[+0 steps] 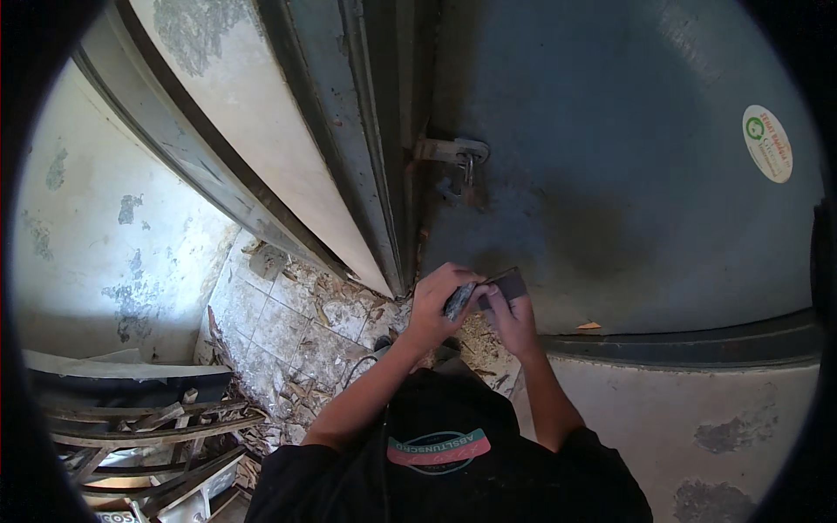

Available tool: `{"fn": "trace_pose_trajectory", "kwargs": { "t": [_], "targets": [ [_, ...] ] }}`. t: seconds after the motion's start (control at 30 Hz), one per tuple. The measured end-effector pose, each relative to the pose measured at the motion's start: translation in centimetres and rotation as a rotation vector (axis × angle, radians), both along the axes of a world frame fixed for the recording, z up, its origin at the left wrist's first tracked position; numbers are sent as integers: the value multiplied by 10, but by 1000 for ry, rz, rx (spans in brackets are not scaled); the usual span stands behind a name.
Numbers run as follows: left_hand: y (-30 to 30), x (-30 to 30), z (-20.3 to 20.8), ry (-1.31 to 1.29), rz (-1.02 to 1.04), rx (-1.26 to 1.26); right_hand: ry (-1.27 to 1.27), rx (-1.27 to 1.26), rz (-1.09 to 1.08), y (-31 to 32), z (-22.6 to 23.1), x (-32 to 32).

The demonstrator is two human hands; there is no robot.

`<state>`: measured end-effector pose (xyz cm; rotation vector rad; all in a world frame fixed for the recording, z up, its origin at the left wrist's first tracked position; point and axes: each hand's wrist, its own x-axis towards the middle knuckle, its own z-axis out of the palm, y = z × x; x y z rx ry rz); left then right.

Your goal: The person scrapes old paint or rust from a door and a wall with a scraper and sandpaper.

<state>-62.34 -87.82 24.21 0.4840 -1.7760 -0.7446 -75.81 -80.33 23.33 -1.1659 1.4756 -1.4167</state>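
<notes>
A grey sheet [513, 283] is pinched by its near edge in the right hand [514, 324], and a mottled grey piece [459, 302] is gripped in the curled fingers of the left hand [432, 305]. Both are held up in front of the door [628, 166], toward the lower end of its left edge, below the padlock [471, 179]; nothing else is seen to carry them. The sheet looks thin and light, probably stiff enough to be kept flat by one edge, though its corners could be bent if pressed. It is best taken by an edge, between thumb and fingertips. The grey piece seems small and light too (whether it is soft or crumbly cannot be told, as much of it is covered by the fingers), and should be held around its sides without hard squeezing. Neither is obviously slippery.
</notes>
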Motion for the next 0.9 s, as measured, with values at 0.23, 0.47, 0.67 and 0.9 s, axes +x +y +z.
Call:
{"fn": "trace_pose_trajectory", "kwargs": {
  "t": [0.23,0.47,0.67,0.9],
  "targets": [
    [-47,-22,40,192,236,344,-165,-126,-208,-13,36,-35],
    [-75,-17,24,106,72,454,340,-399,-114,-38,79,-43],
    [-80,-8,25,103,-48,545,815,-182,-61,-69,95,-37],
    [-49,18,0,2,-194,715,124,-701,-682,-96,132,-7]
  ]
}}
